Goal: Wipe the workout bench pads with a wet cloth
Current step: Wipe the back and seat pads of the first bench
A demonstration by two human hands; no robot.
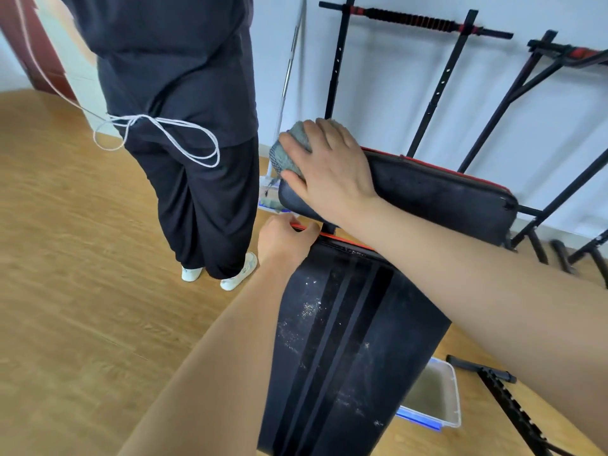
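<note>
Right hand (329,169) clasps grey cloth (289,149) on upper pad (444,195), left end. Left hand (283,241) grips lower pad (345,340), far corner. Bystander (184,126) crowds left; tub (455,399) underneath.

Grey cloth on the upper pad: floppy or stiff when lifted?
Probably floppy: the cloth bunches and wraps the upper pad end under the right hand. Likely light, since that hand nearly covers it; wetness can't be judged.
</note>
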